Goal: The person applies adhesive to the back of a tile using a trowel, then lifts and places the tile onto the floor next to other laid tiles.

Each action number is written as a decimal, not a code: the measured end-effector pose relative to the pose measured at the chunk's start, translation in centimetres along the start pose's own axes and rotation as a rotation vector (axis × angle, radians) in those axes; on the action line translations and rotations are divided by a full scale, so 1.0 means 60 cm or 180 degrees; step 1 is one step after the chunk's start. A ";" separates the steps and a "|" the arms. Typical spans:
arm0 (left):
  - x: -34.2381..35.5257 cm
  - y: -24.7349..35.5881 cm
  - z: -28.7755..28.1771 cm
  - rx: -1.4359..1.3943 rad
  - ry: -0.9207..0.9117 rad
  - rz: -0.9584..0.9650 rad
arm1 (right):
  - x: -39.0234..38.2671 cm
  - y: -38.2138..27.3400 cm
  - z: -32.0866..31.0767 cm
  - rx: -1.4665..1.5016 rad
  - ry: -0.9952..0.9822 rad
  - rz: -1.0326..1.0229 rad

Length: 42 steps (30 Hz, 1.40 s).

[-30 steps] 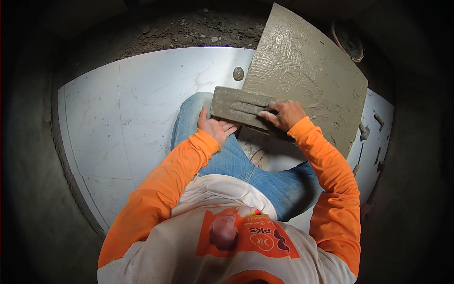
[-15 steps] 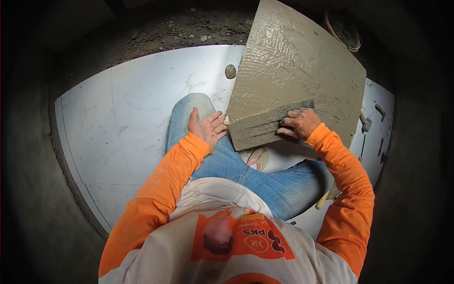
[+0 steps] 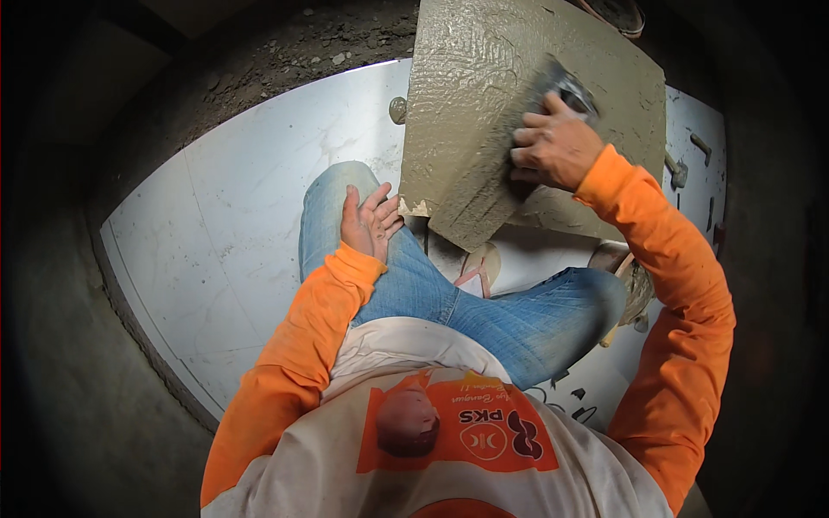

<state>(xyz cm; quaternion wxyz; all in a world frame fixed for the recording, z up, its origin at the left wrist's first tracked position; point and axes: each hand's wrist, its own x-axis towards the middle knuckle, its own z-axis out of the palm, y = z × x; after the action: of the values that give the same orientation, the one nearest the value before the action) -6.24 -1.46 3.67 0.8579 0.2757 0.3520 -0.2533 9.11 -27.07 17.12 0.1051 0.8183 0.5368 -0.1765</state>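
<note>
A large square slab (image 3: 466, 95) lies in front of me, its top coated in wet grey-brown mortar with ridges and smears. My right hand (image 3: 557, 147) is wrapped round the handle of a long plastering trowel (image 3: 484, 194). The trowel's mortar-covered blade slants across the slab, its lower end jutting past the near edge. My left hand (image 3: 371, 223) rests palm up above my left knee, fingers spread and holding nothing, close to the slab's near left corner. At that corner a small pale patch shows through the mortar.
White floor tiles (image 3: 233, 198) spread around my legs. A mortar blob (image 3: 398, 110) sits left of the slab. Toward the right lie a hammer (image 3: 676, 170) and other small tools. Dark rubble (image 3: 345, 43) borders the tiles at the far side. A sandal (image 3: 480, 268) is under the slab's near edge.
My right hand has moved up and away with the trowel, whose blade has turned from nearly level to a steep slant. My left hand stays near my knee, its palm turned slightly.
</note>
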 end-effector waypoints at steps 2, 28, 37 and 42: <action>0.007 0.006 -0.004 0.0276 -0.0037 0.0077 | 0.042 -0.010 0.001 -0.0064 0.0001 -0.0184; 0.041 0.044 -0.045 0.0503 -0.0964 -0.0609 | -0.022 -0.212 0.137 0.0771 -0.0029 0.0791; 0.047 0.034 -0.035 0.0478 -0.0961 -0.0649 | -0.263 -0.070 0.151 0.0110 -0.0204 0.1333; 0.044 0.030 -0.031 0.0337 -0.0886 -0.0452 | -0.311 0.026 0.068 -0.0243 -0.0331 0.2191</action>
<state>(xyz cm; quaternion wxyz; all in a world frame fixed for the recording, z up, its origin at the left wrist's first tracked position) -4.34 0.39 1.12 0.8626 0.2571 0.2345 -0.3672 3.10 -44.88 20.82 0.2161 0.9368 0.2296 -0.1519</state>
